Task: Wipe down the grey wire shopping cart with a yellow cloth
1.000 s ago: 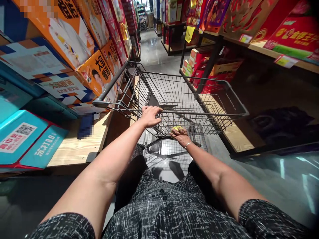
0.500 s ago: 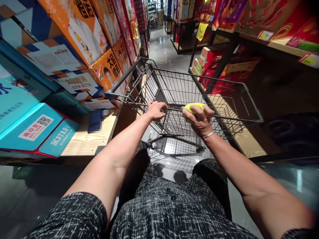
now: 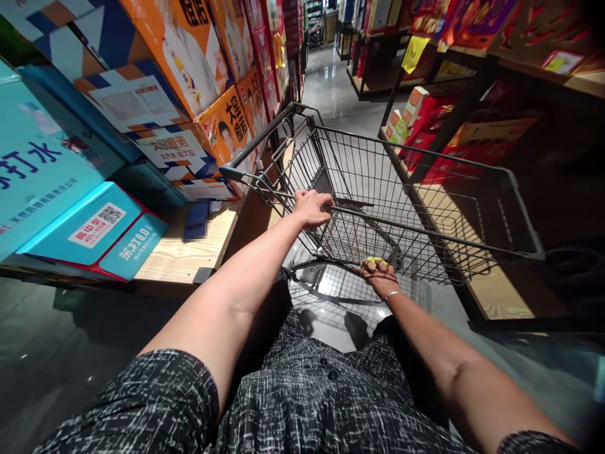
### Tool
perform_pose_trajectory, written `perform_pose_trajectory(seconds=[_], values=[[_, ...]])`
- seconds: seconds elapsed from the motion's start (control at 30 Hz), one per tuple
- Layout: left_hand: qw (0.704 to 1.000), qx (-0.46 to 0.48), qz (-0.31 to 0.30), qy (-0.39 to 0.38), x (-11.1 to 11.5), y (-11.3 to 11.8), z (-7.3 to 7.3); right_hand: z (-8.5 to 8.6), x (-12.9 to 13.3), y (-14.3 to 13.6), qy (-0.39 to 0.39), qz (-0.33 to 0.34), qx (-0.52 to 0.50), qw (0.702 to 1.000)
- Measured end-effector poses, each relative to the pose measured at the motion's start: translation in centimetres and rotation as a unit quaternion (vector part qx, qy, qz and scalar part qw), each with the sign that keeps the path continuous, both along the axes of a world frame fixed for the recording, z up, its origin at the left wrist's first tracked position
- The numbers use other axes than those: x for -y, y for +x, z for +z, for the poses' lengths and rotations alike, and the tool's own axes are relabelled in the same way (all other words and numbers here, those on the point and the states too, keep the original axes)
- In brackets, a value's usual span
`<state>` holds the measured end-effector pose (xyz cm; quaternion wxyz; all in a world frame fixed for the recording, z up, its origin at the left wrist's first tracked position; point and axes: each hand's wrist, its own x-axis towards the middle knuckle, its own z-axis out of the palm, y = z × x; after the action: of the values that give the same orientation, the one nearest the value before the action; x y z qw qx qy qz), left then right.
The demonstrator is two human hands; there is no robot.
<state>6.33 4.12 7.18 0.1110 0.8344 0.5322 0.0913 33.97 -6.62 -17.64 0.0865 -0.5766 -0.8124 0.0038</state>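
A dark wire shopping cart (image 3: pixel 368 151) stands sideways in front of me, its handle at the left end. My left hand (image 3: pixel 314 208) is closed round the top rim of its near side. Lower down and to the right, my right hand (image 3: pixel 379 276) grips a yellow cloth, which shows between the fingers. That hand is beside the lower frame of the cart, below the basket; whether the cloth touches the metal I cannot tell. A bracelet circles the right wrist.
Orange boxes (image 3: pixel 231 123) and turquoise boxes (image 3: pixel 120 230) are stacked on a wooden shelf (image 3: pixel 184 258) at the left. Along the right run shelves with red packages (image 3: pixel 491 148). A tiled aisle (image 3: pixel 321 79) leads away beyond the cart.
My right hand has moved down from the cart's top rim to its lower frame with the yellow cloth. My left hand stays on the rim. The whole view has shifted slightly.
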Motion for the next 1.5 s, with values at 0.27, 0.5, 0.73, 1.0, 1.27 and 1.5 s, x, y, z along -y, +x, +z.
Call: perform_pose_trajectory(seconds=[0.27,0.5,0.73,1.0,1.27,1.5], values=[[0.999,-0.038,0.004,-0.013,0.0,0.1,0.5,5.8,-0.2,2.6,0.084,0.017,0.017,0.996],[0.991,-0.103,-0.082,-0.026,1.3,3.8,0.8,13.3,-1.8,6.4,0.381,-0.06,-0.082,0.919],[0.985,-0.101,-0.136,-0.023,2.0,7.7,0.0,4.1,-0.4,4.5,0.215,-0.088,-0.037,0.972],[0.99,-0.061,-0.126,-0.018,1.6,7.4,-0.4,3.2,1.7,2.4,-0.038,-0.108,-0.005,0.993],[0.992,-0.052,-0.117,-0.012,1.8,7.5,-0.8,15.0,1.5,8.7,0.312,-0.21,-0.129,0.918],[0.991,-0.051,-0.121,-0.005,2.0,7.5,-0.9,15.5,0.8,9.1,0.201,-0.365,-0.135,0.899]])
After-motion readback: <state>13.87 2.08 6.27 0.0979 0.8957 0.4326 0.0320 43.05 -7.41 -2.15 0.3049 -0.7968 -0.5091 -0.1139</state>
